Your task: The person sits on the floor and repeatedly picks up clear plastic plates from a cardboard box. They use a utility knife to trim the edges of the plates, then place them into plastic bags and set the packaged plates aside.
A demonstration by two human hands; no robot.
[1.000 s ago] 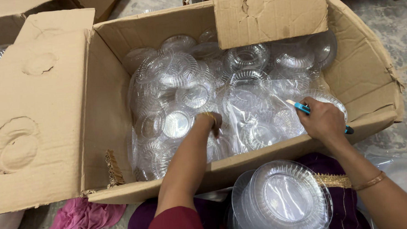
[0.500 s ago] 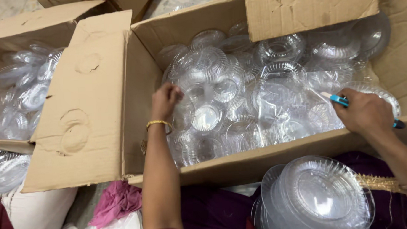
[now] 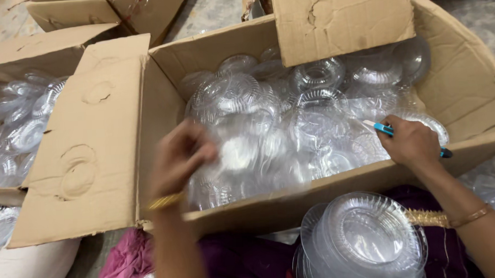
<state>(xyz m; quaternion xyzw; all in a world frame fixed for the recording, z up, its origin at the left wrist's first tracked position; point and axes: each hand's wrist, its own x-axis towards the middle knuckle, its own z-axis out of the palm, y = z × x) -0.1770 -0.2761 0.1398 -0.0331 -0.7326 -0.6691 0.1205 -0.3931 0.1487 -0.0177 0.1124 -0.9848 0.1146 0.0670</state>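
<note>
A large open cardboard box (image 3: 366,178) in front of me is filled with clear plastic bowls wrapped in plastic bags (image 3: 291,126). My left hand (image 3: 181,156), blurred by motion, is at the box's left end with its fingers pinching the clear plastic wrap. My right hand (image 3: 409,143) rests on the box's near right rim and grips a blue utility knife (image 3: 383,128), whose blade points left over the wrapped bowls. A stack of clear plastic bowls (image 3: 363,239) lies on my lap, just below the box.
A second open cardboard box (image 3: 38,53) with more bagged clear bowls (image 3: 19,127) stands to the left. A third box (image 3: 108,9) sits behind it. The large box's flap (image 3: 86,151) folds out leftwards. Pink cloth (image 3: 125,261) lies by my knee.
My left hand moved from the middle of the box to its left end and now pinches the wrap. The view drifted left and closer. My right hand stayed on the rim with the knife.
</note>
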